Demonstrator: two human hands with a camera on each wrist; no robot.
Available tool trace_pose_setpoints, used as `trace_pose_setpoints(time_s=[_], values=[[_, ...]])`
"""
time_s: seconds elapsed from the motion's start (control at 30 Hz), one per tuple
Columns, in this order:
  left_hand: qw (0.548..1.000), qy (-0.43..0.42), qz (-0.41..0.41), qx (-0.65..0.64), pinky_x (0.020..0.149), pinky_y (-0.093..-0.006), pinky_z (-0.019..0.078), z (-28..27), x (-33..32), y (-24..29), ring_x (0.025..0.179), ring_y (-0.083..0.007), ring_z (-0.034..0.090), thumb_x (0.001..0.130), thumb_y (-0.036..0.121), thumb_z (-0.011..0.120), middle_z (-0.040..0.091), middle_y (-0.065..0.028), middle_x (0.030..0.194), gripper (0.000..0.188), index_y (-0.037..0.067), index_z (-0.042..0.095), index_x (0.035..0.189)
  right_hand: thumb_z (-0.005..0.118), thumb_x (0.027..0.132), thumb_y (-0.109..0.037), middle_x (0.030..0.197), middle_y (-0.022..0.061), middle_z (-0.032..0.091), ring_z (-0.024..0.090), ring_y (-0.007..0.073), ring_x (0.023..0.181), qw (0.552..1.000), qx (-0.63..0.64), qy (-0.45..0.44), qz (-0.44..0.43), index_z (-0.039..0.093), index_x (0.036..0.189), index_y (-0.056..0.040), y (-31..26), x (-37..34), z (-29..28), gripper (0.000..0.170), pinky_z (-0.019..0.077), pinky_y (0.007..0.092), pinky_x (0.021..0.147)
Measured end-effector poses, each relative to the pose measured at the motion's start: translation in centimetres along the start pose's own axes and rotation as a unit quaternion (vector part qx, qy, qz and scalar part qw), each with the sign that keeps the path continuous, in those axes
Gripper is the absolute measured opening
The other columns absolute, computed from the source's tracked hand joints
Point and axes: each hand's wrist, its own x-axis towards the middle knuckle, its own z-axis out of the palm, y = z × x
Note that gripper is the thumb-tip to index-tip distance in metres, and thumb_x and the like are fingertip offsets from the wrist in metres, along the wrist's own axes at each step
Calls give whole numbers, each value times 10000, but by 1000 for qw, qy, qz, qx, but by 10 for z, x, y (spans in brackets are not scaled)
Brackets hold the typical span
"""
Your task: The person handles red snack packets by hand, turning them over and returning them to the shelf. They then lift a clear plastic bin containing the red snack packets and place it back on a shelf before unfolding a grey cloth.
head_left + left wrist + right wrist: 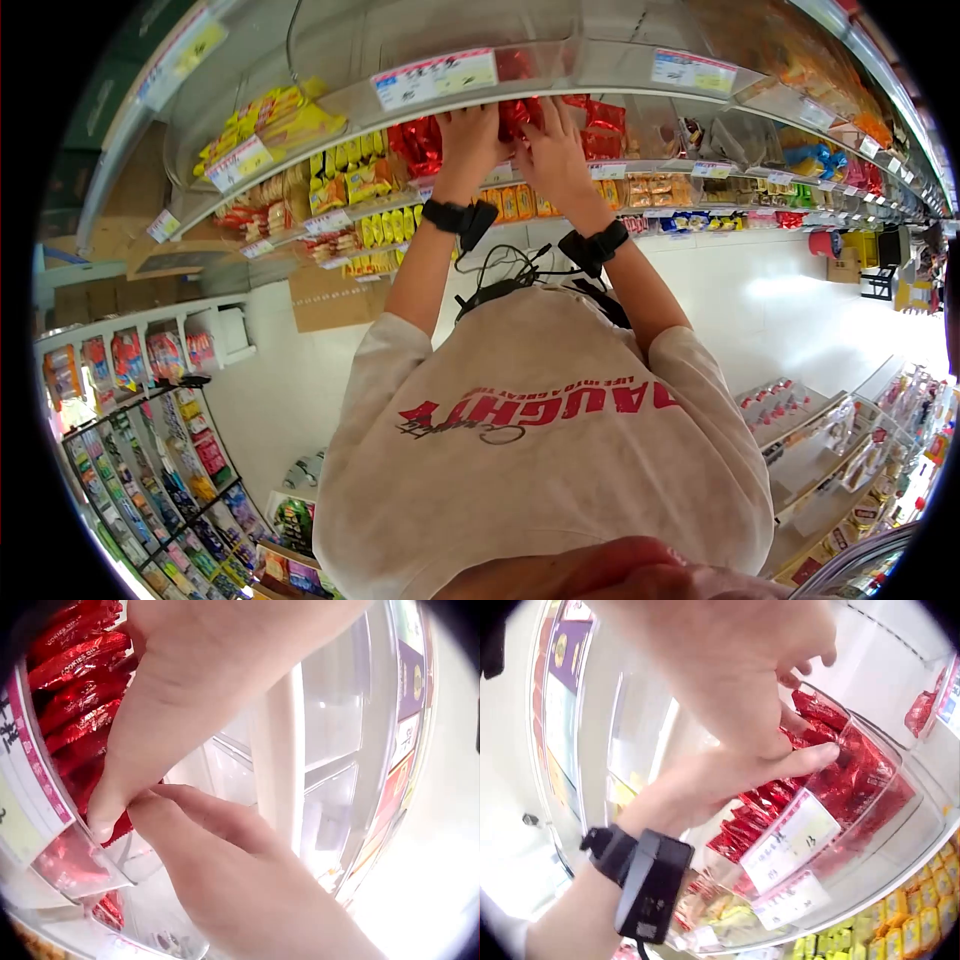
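Note:
Both hands reach into a clear shelf bin of shiny red cookie packets (pixel 862 776). My left hand (pixel 470 140) lies over the row, its thumb (pixel 814 759) stretched across the packets at the bin's front; its other fingers are hidden. In the left wrist view, several red packets (pixel 79 664) stand in a close row beside this hand. Alongside it, my right hand (pixel 555 155) reaches over the same bin with its fingers loosely bent and spread. Its thumb side meets the left thumb, close to a red packet's crimped edge.
A price label (pixel 791 840) fronts the bin, and another label strip (pixel 435 78) hangs on the shelf above. Yellow snack packets (pixel 350 180) fill bins to the left. Lower shelves hold orange packets (pixel 515 203). A loose red packet (pixel 921 712) lies in a neighbouring bin.

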Motion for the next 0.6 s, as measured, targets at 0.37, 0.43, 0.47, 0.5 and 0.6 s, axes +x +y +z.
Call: trace_pose_setpoints(time_s=[0.37, 0.43, 0.47, 0.5, 0.6], values=[[990, 13, -47, 132, 1063, -597, 383, 11, -1, 15, 1263, -418, 535, 792, 472, 817, 594, -147, 1380, 741, 180, 572, 1427, 591, 886, -48, 1068, 232, 699, 639, 445, 1035, 960, 203, 12, 194, 718, 1022, -44, 157, -10, -27, 186, 533, 497, 909], [991, 22, -43, 125, 1067, -629, 367, 11, 0, 20, 1267, -420, 533, 787, 424, 832, 593, -151, 1367, 716, 161, 574, 1401, 595, 877, -70, 1066, 244, 701, 639, 453, 1040, 954, 198, -44, 221, 721, 993, -48, 178, -5, -14, 173, 533, 495, 913], [991, 28, -41, 122, 1069, -645, 358, 9, -1, 21, 1269, -420, 532, 784, 399, 840, 593, -153, 1360, 704, 152, 575, 1388, 597, 872, -81, 1065, 250, 702, 639, 457, 1042, 950, 196, -73, 233, 723, 978, -50, 187, -3, -10, 168, 533, 494, 915], [994, 44, -18, 95, 1087, -637, 349, 4, -1, 22, 1272, -426, 529, 777, 417, 844, 596, -168, 1352, 759, 145, 550, 1423, 603, 865, -101, 1131, 237, 691, 642, 436, 1074, 949, 159, -157, 220, 707, 1058, -63, 191, 2, -12, 223, 533, 486, 921], [998, 37, 6, 47, 1105, -627, 340, -8, 2, 27, 1265, -418, 537, 764, 452, 847, 593, -188, 1351, 818, 135, 528, 1447, 627, 838, -149, 1262, 211, 671, 643, 388, 1148, 946, 70, -298, 102, 665, 1229, -89, 216, -1, 5, 397, 528, 472, 942]])
